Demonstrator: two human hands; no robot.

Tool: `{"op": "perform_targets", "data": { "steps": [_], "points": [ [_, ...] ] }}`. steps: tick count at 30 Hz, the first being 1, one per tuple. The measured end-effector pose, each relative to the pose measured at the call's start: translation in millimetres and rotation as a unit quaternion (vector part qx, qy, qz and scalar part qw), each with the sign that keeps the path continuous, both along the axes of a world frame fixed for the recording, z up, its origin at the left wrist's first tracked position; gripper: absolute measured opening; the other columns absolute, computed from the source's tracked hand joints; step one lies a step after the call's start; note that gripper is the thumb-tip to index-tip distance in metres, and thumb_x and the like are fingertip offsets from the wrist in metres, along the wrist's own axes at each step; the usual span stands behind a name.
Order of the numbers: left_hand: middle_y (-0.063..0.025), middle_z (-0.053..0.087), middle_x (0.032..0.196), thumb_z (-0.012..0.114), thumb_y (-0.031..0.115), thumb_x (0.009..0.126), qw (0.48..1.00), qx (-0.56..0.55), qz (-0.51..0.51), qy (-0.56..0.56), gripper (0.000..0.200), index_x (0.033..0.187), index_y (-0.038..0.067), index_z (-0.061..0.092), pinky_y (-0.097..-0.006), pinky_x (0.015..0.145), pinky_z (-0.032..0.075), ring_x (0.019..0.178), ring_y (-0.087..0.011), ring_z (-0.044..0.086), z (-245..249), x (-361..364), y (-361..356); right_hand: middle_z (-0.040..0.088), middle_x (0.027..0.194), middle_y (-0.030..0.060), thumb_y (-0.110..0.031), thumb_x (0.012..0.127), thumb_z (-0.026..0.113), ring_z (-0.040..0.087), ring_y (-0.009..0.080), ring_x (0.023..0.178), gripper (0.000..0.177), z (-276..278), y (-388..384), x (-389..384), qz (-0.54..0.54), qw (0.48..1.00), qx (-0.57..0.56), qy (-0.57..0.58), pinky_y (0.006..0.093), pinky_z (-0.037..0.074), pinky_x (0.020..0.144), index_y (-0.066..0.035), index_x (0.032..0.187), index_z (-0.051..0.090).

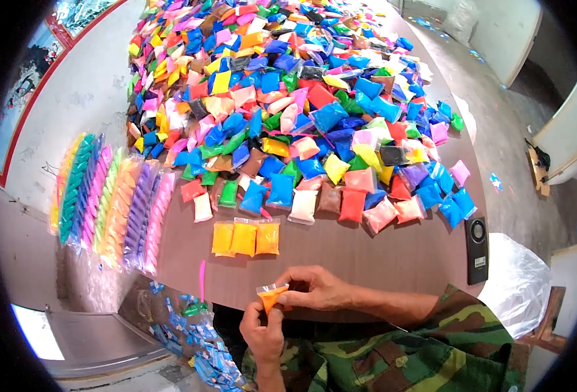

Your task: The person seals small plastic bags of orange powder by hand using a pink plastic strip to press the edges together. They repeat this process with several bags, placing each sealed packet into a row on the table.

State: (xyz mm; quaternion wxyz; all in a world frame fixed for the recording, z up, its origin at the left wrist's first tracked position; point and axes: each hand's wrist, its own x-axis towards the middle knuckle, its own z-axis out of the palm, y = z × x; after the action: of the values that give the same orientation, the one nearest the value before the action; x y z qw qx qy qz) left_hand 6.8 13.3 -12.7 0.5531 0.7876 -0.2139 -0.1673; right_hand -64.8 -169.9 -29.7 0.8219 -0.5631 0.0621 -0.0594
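Observation:
Both of my hands meet at the table's near edge on one small clear packet of orange clay-like material (272, 296). My left hand (263, 332) grips it from below, with thumb and fingers closed on its lower part. From the right, my right hand (314, 289) pinches its side, and the clear top edge of the packet sticks up between them. Much of the packet is hidden by my fingers. Just beyond my hands, three yellow-orange packets (244, 238) lie side by side in a row. A pink plastic stick (202, 279) lies to their left.
A large heap of colourful packets (282, 104) covers the far part of the table (367, 261). Twisted colourful bagged strands (115, 202) lie along the left edge. A black device (477, 249) sits at the right edge. Blue wrappers (203, 346) lie below on the left.

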Motion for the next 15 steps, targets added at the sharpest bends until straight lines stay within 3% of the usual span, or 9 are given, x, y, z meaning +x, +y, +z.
{"op": "perform_targets", "data": {
  "steps": [2, 5, 8, 11, 15],
  "points": [
    [-0.0016, 0.065, 0.089, 0.072, 0.009, 0.094, 1.0, 0.011, -0.009, -0.02, 0.018, 0.105, -0.004, 0.065, -0.0249, 0.07, 0.05, 0.078, -0.0085, 0.06, 4, -4, -2, 0.069, 0.103, 0.0033, -0.017, 0.101, 0.071, 0.063, 0.0089, 0.091, 0.025, 5, -4, -3, 0.023, 0.999, 0.026, 0.034, 0.0273, 0.055, 0.078, 0.001, 0.118, 0.067],
    [-0.0026, 0.068, 0.087, 0.078, 0.014, 0.091, 0.994, -0.07, 0.027, 0.083, 0.021, 0.098, -0.003, 0.066, -0.0247, 0.072, 0.051, 0.078, -0.0074, 0.059, 9, -10, -12, 0.07, 0.102, 0.004, -0.016, 0.101, 0.071, 0.064, 0.0102, 0.091, 0.022, 9, -4, -5, 0.01, 0.999, 0.032, 0.041, 0.0277, 0.054, 0.079, 0.001, 0.114, 0.069],
    [-0.0001, 0.063, 0.088, 0.071, 0.01, 0.094, 0.993, -0.061, 0.004, 0.102, 0.016, 0.1, -0.003, 0.065, -0.0228, 0.069, 0.047, 0.076, -0.0066, 0.055, 10, -6, -8, 0.069, 0.095, 0.0035, -0.02, 0.099, 0.071, 0.061, 0.009, 0.089, 0.028, 1, 0, -4, -0.018, 1.0, -0.013, -0.015, 0.027, 0.052, 0.078, 0.003, 0.113, 0.069],
    [0.0002, 0.063, 0.087, 0.071, 0.01, 0.095, 0.997, -0.041, 0.007, 0.063, 0.015, 0.099, -0.003, 0.065, -0.0221, 0.067, 0.046, 0.075, -0.0054, 0.054, 0, -3, -3, 0.069, 0.095, 0.0045, -0.02, 0.097, 0.073, 0.062, 0.0102, 0.089, 0.026, 2, -3, -3, -0.021, 0.993, -0.112, -0.043, 0.028, 0.052, 0.078, 0.002, 0.111, 0.069],
    [0.0006, 0.063, 0.086, 0.07, 0.009, 0.095, 1.0, -0.008, 0.002, 0.003, 0.014, 0.097, -0.003, 0.064, -0.0219, 0.067, 0.045, 0.074, -0.0051, 0.054, -1, 0, 2, 0.069, 0.096, 0.0054, -0.021, 0.097, 0.074, 0.062, 0.0111, 0.09, 0.026, 1, -1, -1, -0.039, 0.989, -0.138, -0.049, 0.0285, 0.052, 0.079, 0.002, 0.109, 0.07]
  ]
}}
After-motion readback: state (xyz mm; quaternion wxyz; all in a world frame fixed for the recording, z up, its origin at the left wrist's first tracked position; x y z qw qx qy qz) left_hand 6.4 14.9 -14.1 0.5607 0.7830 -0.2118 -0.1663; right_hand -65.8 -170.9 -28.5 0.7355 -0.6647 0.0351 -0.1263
